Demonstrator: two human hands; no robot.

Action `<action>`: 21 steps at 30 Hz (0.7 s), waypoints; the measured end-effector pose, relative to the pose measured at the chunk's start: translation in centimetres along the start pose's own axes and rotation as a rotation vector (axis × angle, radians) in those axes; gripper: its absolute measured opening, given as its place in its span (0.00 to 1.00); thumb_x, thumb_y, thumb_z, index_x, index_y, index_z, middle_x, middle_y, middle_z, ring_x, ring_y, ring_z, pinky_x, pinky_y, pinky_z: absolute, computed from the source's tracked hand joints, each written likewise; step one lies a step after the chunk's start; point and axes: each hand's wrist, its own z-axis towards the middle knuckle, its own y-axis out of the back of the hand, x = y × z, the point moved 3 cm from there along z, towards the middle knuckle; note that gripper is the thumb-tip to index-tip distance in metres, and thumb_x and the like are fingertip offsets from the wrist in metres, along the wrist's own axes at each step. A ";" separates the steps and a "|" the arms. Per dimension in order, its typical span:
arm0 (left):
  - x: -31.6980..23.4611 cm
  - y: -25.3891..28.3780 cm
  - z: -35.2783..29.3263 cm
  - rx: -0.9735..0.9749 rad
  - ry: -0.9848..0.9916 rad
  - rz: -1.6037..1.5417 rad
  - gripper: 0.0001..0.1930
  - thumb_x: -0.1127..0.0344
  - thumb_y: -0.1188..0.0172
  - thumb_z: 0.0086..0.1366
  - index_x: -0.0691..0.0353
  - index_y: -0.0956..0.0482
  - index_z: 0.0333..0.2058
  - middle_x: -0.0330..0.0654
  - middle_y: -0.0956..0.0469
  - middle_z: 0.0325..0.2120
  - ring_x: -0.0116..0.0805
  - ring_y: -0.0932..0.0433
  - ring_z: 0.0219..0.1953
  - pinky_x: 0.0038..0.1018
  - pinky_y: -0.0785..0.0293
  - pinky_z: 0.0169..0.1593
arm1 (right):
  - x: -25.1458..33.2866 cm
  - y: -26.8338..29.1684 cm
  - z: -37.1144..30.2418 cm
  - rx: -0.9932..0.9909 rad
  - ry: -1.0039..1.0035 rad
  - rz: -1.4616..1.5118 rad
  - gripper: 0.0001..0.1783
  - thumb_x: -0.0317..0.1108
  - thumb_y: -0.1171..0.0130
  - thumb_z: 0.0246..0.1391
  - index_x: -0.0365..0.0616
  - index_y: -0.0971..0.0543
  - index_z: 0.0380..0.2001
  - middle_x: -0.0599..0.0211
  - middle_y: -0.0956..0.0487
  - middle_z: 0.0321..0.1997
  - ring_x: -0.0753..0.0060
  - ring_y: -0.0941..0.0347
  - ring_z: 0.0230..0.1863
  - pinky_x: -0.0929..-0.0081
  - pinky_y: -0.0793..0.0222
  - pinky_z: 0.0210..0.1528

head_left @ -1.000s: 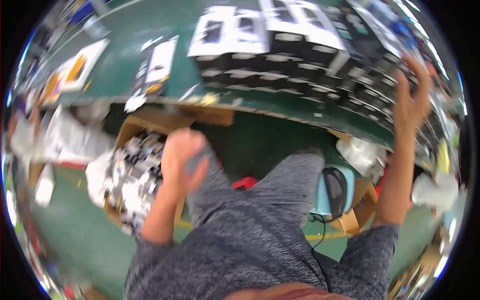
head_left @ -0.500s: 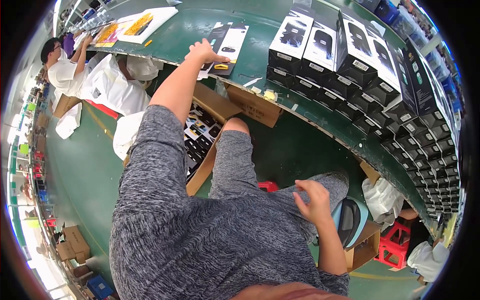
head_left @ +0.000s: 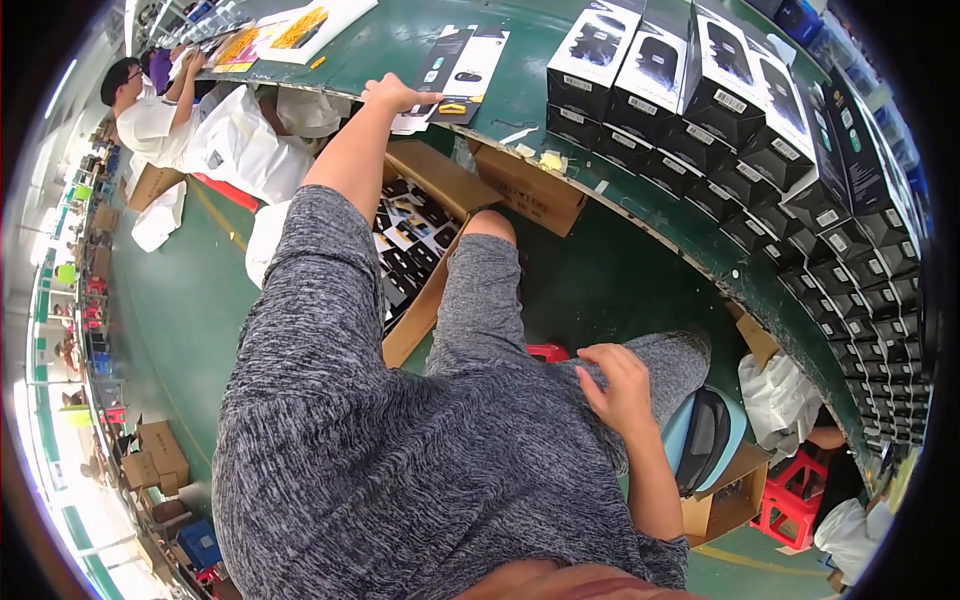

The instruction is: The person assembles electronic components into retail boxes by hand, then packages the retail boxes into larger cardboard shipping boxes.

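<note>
My left hand (head_left: 395, 95) reaches out over the far table edge, at the left side of a flat black-and-white printed box blank (head_left: 470, 75). One digit points right, toward a small yellow patch (head_left: 455, 107) at the blank's near end. No object shows in this hand, and its digits are apart. My right hand (head_left: 618, 385) hovers over my right thigh, empty, with the thumb apart from loosely bent fingers. Below the left forearm, an open carton (head_left: 410, 345) on the floor holds many small printed black-and-white packs (head_left: 415, 235).
Stacked black-and-white boxes (head_left: 650, 75) fill the right of the green table (head_left: 520, 60). Yellow parts (head_left: 300, 30) lie on a white sheet at far left, where a co-worker (head_left: 150, 120) sits. By my right leg are a light-blue-edged case (head_left: 710, 440) and a red stool (head_left: 790, 500).
My left hand has drawn slightly left and its fingers are less spread. My right hand has shifted a little. The whole view has moved slightly.
</note>
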 end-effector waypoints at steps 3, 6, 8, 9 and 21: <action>3.8 -0.3 -0.2 -0.035 0.069 -0.142 0.61 0.38 0.17 0.40 0.75 0.33 0.64 0.58 0.24 0.55 0.51 0.20 0.54 0.40 0.24 0.58 | -0.1 -0.4 -0.6 0.012 0.015 0.022 0.11 0.25 0.31 0.47 0.39 0.18 0.37 0.59 0.16 0.37 0.55 0.19 0.38 0.64 0.24 0.42; 4.5 0.0 -3.0 0.066 -0.074 -0.543 0.40 0.48 0.19 0.50 0.74 0.24 0.51 0.48 0.17 0.41 0.37 0.17 0.42 0.36 0.19 0.46 | -0.7 -0.9 -0.8 0.020 0.008 0.035 0.11 0.25 0.32 0.47 0.39 0.18 0.37 0.58 0.17 0.37 0.56 0.19 0.38 0.65 0.24 0.42; 5.1 0.8 -6.0 0.192 -0.062 -0.801 0.32 0.54 0.24 0.57 0.72 0.24 0.52 0.47 0.17 0.41 0.36 0.17 0.41 0.35 0.19 0.45 | -0.9 -0.8 -0.9 0.033 -0.010 0.044 0.11 0.25 0.32 0.48 0.39 0.18 0.37 0.58 0.17 0.37 0.56 0.19 0.38 0.65 0.24 0.42; 5.4 0.6 -7.7 0.319 -0.044 -1.057 0.25 0.59 0.29 0.64 0.70 0.24 0.52 0.46 0.17 0.42 0.35 0.18 0.41 0.34 0.20 0.45 | -1.1 -0.7 -0.8 0.069 -0.071 0.089 0.11 0.26 0.31 0.49 0.39 0.18 0.38 0.59 0.16 0.38 0.57 0.18 0.40 0.65 0.24 0.43; 4.6 -8.7 -37.5 0.135 -0.404 -1.385 0.24 0.70 0.30 0.64 0.64 0.28 0.56 0.36 0.20 0.41 0.25 0.22 0.43 0.26 0.24 0.51 | -0.7 -4.6 6.8 -0.069 -0.346 0.959 0.30 0.24 0.31 0.55 0.40 0.28 0.61 0.62 0.21 0.54 0.66 0.24 0.57 0.67 0.27 0.59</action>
